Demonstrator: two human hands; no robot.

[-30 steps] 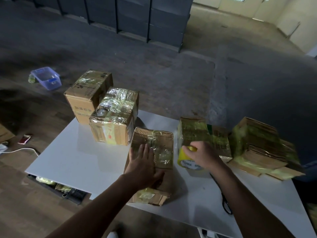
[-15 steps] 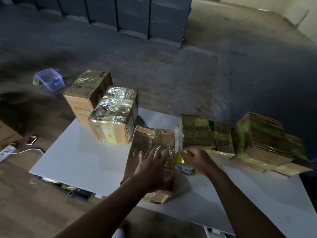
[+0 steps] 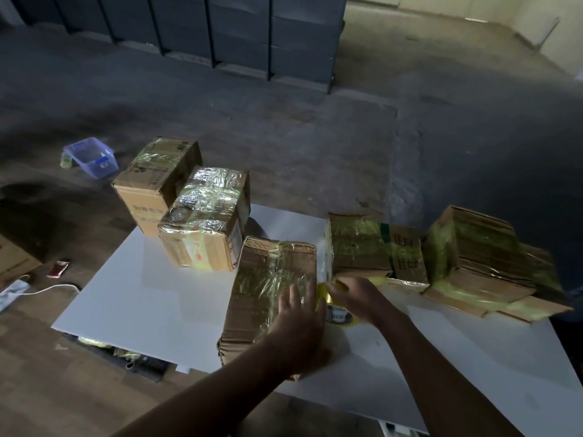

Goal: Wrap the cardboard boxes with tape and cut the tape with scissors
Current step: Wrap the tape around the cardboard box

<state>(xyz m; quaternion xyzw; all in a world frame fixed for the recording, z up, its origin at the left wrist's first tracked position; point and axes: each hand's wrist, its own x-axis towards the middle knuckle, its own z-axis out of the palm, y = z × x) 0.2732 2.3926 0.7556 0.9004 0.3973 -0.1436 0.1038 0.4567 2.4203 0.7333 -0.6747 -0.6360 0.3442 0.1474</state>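
Observation:
A flat cardboard box (image 3: 262, 288), partly covered in clear tape, lies on the white table (image 3: 157, 298) in front of me. My left hand (image 3: 299, 329) presses flat on its near right part, fingers straight. My right hand (image 3: 356, 298) grips a yellow tape roll (image 3: 334, 307) right beside the box's right edge. A strip of clear tape runs from the roll up along that edge. No scissors show in this view.
Two taped boxes (image 3: 205, 222) stand at the table's back left. Another taped box (image 3: 372, 250) and a pile of flattened taped cardboard (image 3: 485, 263) lie at the right. A blue plastic tub (image 3: 90, 156), a cable and small items lie on the floor to the left.
My right hand brought the tape roll leftward against the box's right edge. My left hand slid to the right across the box top. The scissors dropped out of view.

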